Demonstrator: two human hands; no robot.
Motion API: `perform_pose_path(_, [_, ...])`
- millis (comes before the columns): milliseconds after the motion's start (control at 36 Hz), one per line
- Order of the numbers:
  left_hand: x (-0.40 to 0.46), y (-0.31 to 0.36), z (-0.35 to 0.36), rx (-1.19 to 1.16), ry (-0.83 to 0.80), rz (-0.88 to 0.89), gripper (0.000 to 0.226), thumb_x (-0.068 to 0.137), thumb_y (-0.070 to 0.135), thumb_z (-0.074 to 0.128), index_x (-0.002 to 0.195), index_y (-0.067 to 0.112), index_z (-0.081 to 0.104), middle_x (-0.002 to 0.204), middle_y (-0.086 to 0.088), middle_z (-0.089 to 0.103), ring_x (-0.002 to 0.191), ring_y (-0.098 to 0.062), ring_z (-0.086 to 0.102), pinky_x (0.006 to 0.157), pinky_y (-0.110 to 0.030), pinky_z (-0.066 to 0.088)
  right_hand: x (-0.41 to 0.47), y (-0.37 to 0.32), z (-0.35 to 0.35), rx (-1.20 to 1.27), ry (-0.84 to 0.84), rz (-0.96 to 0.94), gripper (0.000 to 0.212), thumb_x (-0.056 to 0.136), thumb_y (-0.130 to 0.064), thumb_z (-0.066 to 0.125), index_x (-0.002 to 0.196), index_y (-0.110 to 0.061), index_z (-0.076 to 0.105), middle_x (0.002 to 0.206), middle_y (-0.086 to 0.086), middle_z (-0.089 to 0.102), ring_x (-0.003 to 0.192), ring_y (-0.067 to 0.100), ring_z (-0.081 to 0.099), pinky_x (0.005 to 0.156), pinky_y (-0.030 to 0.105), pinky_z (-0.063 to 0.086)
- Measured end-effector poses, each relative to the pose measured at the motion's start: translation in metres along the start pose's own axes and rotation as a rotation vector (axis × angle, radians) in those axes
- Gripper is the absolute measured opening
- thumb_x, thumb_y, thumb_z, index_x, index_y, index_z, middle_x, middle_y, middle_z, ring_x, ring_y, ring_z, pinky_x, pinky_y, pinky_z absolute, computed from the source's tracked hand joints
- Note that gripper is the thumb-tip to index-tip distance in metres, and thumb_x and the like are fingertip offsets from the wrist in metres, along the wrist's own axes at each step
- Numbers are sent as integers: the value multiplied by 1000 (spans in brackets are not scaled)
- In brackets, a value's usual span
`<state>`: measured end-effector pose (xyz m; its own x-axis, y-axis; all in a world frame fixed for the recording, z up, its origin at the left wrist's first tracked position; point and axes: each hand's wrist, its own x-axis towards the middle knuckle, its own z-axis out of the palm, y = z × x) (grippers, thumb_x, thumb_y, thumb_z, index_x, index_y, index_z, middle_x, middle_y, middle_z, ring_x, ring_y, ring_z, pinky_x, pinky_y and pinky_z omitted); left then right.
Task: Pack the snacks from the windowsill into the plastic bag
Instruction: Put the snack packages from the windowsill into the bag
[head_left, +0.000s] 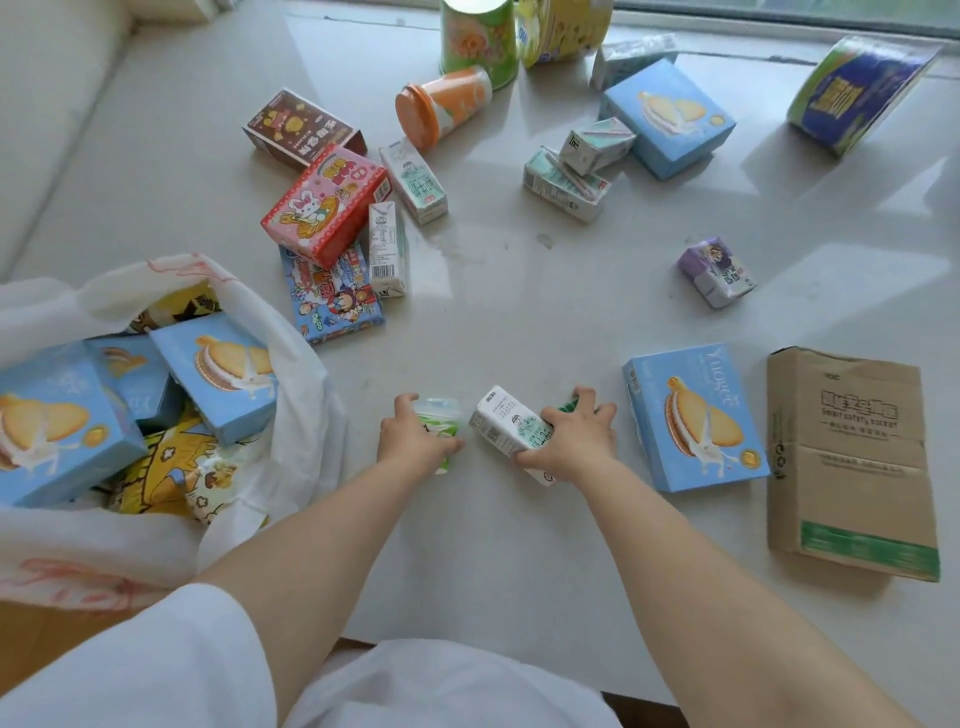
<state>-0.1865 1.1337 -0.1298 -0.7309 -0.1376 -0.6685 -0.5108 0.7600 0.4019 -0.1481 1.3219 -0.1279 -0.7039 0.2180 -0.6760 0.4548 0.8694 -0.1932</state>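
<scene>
1. Nearest the camera, two bare forearms in white sleeves are stretched forward over the pale windowsill (519, 322).
2. The left hand (410, 439) is curled around a small green-and-white plastic cup (439, 421), which is lying tipped on the sill with its mouth pointed away and to the right.
3. The right hand (571, 441) is closed over a white-and-green milk carton (506, 423); its long axis runs from far left to near right, and it lies flat on the sill.
4. Just right of that hand one flat light-blue sandwich-biscuit box (693, 415) is laid, long axis near to far; beside it lies one brown cardboard packet (852, 457) set the same way.
5. At the left, the white plastic bag (291, 415) is spread open; three light-blue biscuit boxes and some yellow packets are seen inside it.
6. Farther out, one small purple carton (719, 273) lies alone at the right.
7. In the middle left, three printed boxes are clustered: blue cartoon (332, 301), red-and-pink rabbit (324, 205), brown (301, 127). Two slim white cartons lie beside them.
8. Farther right, two small pale-green cartons are stacked by a fourth light-blue biscuit box (667, 117).
9. Farthest away, an orange-lidded cup (441, 106) lies on its side, lid towards the left; a green cup (478, 39) and a yellow tub (563, 28) are seen behind it, and a blue-and-green packet (852, 93) is tilted at the far right.
</scene>
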Motion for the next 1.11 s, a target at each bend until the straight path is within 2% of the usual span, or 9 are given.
perform_pose_path(222, [-6, -2, -7, -28, -46, -24, 77, 72, 36, 76, 134, 22, 32, 116, -5, 56, 101, -24, 54, 78, -27, 44, -13, -10, 12, 325, -59, 66, 53, 67, -55, 71, 110, -27, 60, 122, 0, 33, 113, 22, 46, 91, 30, 47])
perform_pose_path(306, [-16, -3, -20, -152, -53, 0, 73, 74, 38, 76, 131, 19, 34, 108, -2, 56, 92, -20, 52, 74, -26, 41, -24, -27, 8, 690, -96, 52, 42, 67, -49, 76, 101, -27, 65, 111, 3, 53, 83, 12, 62, 62, 19, 52])
perform_pose_path(361, [-24, -4, -33, -233, -23, 66, 73, 75, 37, 76, 132, 21, 33, 109, -1, 58, 93, -19, 54, 75, -26, 41, -35, -48, -4, 927, -140, -18, 22, 77, -37, 75, 93, -25, 66, 88, 1, 64, 62, 8, 56, 43, 14, 38])
perform_pose_path(417, [-32, -8, -51, -344, 35, 152, 74, 77, 35, 75, 134, 22, 31, 114, 0, 57, 95, -17, 54, 78, -26, 41, -44, -73, -17, 1029, -163, -107, 12, 82, -32, 70, 90, -26, 63, 76, -3, 63, 61, 11, 53, 48, 20, 33])
perform_pose_path(528, [-50, -23, -99, -605, 115, 313, 77, 83, 32, 70, 142, 21, 21, 118, 1, 53, 102, -15, 56, 89, -31, 49, -60, -133, -37, 1144, -234, -269, 11, 88, -34, 62, 95, -27, 58, 85, -2, 63, 72, 14, 57, 60, 25, 41])
perform_pose_path(667, [-58, -63, -169, -614, 288, 367, 80, 86, 35, 64, 148, 22, 14, 122, 4, 47, 108, -12, 52, 86, -26, 46, -84, -214, -37, 1089, -289, -441, 37, 71, -47, 63, 102, -29, 57, 88, -6, 66, 74, 10, 62, 63, 26, 47])
perform_pose_path(917, [-24, -153, -259, -205, 474, 283, 79, 89, 42, 59, 151, 26, 11, 138, -10, 43, 125, -26, 44, 95, -36, 39, -100, -330, 28, 855, -242, -376, 43, 85, -46, 64, 115, -19, 51, 104, 0, 65, 80, 12, 64, 54, 21, 47])
perform_pose_path(1000, [-7, -172, -266, -56, 367, 245, 73, 92, 46, 51, 150, 35, 8, 132, -9, 44, 122, -27, 44, 92, -40, 42, -92, -348, 52, 728, -152, -324, 47, 80, -50, 65, 112, -20, 49, 108, 2, 62, 93, 18, 65, 73, 34, 56])
perform_pose_path(1111, [13, -172, -273, 94, 366, 246, 68, 91, 47, 50, 148, 40, 15, 130, -12, 46, 125, -30, 41, 100, -40, 38, -83, -355, 58, 311, 76, -236, 67, 80, -53, 60, 130, -14, 37, 125, 10, 47, 112, 30, 53, 89, 43, 49])
